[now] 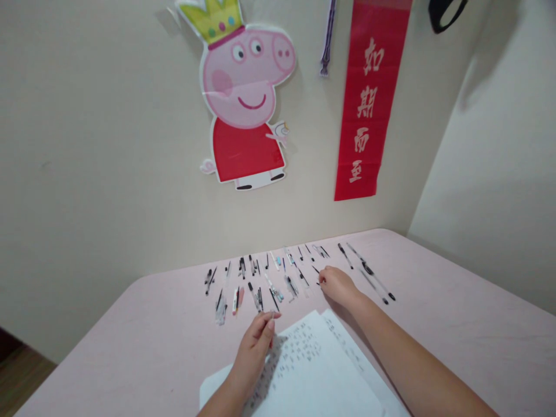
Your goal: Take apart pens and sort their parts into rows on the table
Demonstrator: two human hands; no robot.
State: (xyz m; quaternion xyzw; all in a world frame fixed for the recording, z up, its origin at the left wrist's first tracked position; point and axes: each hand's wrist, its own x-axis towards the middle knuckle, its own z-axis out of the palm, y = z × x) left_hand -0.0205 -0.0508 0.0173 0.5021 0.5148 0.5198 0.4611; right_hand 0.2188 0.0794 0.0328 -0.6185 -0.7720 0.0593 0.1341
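My right hand [337, 285] is at the right end of the rows of pen parts, its fingers closed on the bed-like pink surface. A thin black pen part [315, 269] sticks out at its fingertips, and a second dark tip shows just below. Over the top of the written sheets [295, 353] is my left hand [256, 341], thumb and fingers pinched together; a small pale bit may be between them, too small to name. Several taken-apart pens lie in two rows, among them a white and red pen piece [236, 301] and a clear barrel [221, 313].
Right of my right hand lie a black-capped pen [345, 255] and long clear pens [377, 278]. The pink cloth surface [143, 347] meets a wall bearing a pig cutout [247, 150] and a red banner [362, 116].
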